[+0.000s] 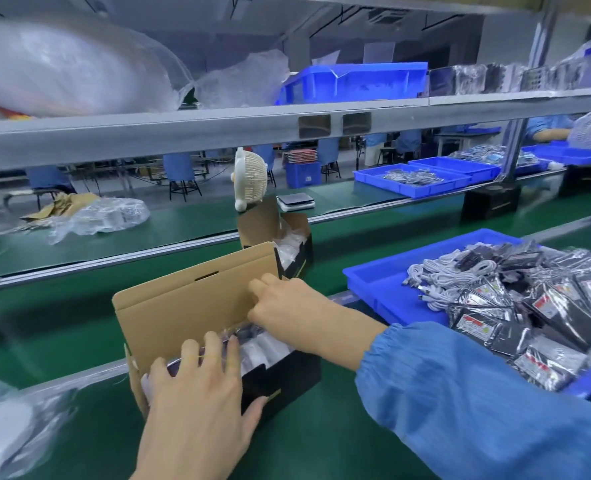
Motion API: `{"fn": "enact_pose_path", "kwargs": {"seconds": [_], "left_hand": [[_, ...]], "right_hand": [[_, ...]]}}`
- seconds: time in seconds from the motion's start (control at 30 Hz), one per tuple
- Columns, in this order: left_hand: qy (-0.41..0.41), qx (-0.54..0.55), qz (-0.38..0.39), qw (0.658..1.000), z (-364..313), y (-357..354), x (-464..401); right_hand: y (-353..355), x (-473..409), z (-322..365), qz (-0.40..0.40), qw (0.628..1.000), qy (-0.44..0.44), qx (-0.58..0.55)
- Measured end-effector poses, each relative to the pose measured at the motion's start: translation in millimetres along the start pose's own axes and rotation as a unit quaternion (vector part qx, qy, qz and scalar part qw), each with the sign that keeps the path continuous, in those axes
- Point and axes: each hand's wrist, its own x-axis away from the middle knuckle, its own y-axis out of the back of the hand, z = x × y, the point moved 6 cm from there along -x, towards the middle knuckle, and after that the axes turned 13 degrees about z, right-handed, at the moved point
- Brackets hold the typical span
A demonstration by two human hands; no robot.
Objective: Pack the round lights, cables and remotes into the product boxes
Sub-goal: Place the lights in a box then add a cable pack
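A black product box with a brown cardboard lid stands open on the green belt in front of me. Plastic-wrapped items fill it. My left hand rests flat on the contents at the box's near left end, thumb against the black front wall. My right hand reaches in from the right, fingers curled at the lid's right edge above the contents. A second open box with wrapped contents stands just behind. A blue tray at right holds white cables and bagged black remotes.
Plastic-bagged stock lies at the near left. A small white fan and a scale stand on the far bench. Blue trays and other workers sit further back. A shelf rail runs overhead.
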Motion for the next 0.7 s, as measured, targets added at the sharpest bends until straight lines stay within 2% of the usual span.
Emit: {"fn": "enact_pose_path", "kwargs": {"seconds": [0.1, 0.17, 0.27, 0.37, 0.4, 0.43, 0.47, 0.5, 0.53, 0.57, 0.6, 0.63, 0.67, 0.7], "left_hand": [[0.043, -0.011, 0.076, 0.996, 3, -1, -3], [0.022, 0.014, 0.08, 0.996, 4, -6, -4], [0.017, 0.014, 0.133, 0.991, 2, -12, -2], [0.015, -0.003, 0.1, 0.995, 3, -9, -6], [0.006, -0.016, 0.101, 0.995, 2, -5, -1], [-0.001, -0.036, 0.095, 0.995, 2, 1, 3], [-0.042, -0.036, 0.037, 0.998, 1, 5, 10], [-0.105, -0.007, -0.055, 0.993, -1, 10, 22], [-0.17, 0.053, -0.177, 0.968, 4, 18, 38], [-0.183, 0.141, -0.284, 0.93, 20, 21, 52], [-0.14, 0.256, -0.344, 0.892, 47, 18, 59], [-0.054, 0.379, -0.369, 0.847, 77, 11, 64], [0.051, 0.501, -0.33, 0.799, 98, -2, 58], [0.12, 0.631, -0.231, 0.731, 107, -25, 45]], "right_hand": [[1, 0, 10, 0.024, 0.999, 0.004, 0.035], [1, -2, 17, 0.038, 0.998, 0.014, 0.04], [1, -5, 22, 0.081, 0.996, 0.018, 0.018], [-1, 6, 13, 0.126, 0.99, 0.048, -0.035], [4, 14, 6, 0.095, 0.991, 0.07, -0.071], [13, 22, -6, 0.017, 0.989, 0.074, -0.125], [21, 32, -25, -0.1, 0.974, 0.051, -0.195], [24, 45, -49, -0.227, 0.932, 0.01, -0.283], [17, 56, -75, -0.317, 0.866, -0.046, -0.385], [-1, 60, -95, -0.333, 0.794, -0.097, -0.5], [-22, 56, -105, -0.285, 0.721, -0.13, -0.618], [-43, 44, -100, -0.194, 0.657, -0.129, -0.718], [-61, 35, -88, -0.101, 0.6, -0.106, -0.787], [-73, 27, -72, -0.035, 0.56, -0.074, -0.825]]}}
